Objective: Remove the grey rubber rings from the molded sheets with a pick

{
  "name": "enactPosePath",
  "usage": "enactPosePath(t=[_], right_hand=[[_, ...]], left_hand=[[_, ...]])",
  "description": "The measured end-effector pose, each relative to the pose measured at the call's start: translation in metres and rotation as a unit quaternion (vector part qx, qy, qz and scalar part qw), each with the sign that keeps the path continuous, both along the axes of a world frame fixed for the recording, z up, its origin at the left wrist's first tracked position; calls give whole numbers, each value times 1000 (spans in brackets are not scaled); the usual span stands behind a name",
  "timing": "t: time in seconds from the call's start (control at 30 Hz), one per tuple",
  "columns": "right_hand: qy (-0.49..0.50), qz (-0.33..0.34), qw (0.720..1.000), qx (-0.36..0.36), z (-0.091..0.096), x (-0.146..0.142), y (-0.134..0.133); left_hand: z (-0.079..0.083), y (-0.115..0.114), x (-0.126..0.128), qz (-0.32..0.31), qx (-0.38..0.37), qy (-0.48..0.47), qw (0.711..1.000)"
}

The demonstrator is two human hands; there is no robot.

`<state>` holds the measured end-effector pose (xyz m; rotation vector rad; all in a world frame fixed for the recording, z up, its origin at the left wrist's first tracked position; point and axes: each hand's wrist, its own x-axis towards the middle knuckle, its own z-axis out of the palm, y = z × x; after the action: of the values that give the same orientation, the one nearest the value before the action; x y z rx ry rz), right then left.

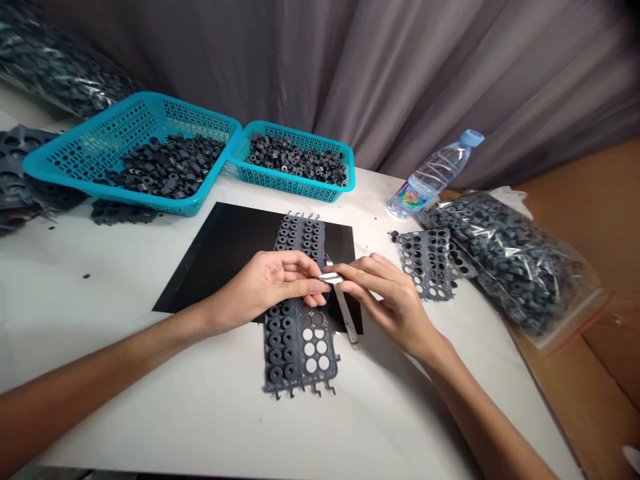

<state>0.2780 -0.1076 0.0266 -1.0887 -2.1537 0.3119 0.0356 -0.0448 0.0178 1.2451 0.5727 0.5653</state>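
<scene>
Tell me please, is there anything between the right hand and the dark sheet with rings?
Yes, in this view: a narrow metal strip lies along the right edge of the dark sheet, between it and the right hand. That hand and the left hand pinch a small shiny piece. What lies directly under them is hidden.

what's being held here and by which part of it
A small shiny piece, pinched near its right end by the right grip; the left grip is at its other end, its hold unclear.
</scene>
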Motion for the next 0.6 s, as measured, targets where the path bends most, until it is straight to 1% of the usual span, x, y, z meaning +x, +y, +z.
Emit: enactPosePath(t=[0.17,0.3,0.6], right_hand=[[12,1,1000,1,0,-2,0],[10,-2,1000,-4,-2,-3,0],[-5,-12,1000,12,-4,-4,-1]], left_hand=[[-4,1,-2,1,5,-11,1000],[-3,0,-1,5,2,-11,1000],[-3,-2,1,22,-2,0,1000]])
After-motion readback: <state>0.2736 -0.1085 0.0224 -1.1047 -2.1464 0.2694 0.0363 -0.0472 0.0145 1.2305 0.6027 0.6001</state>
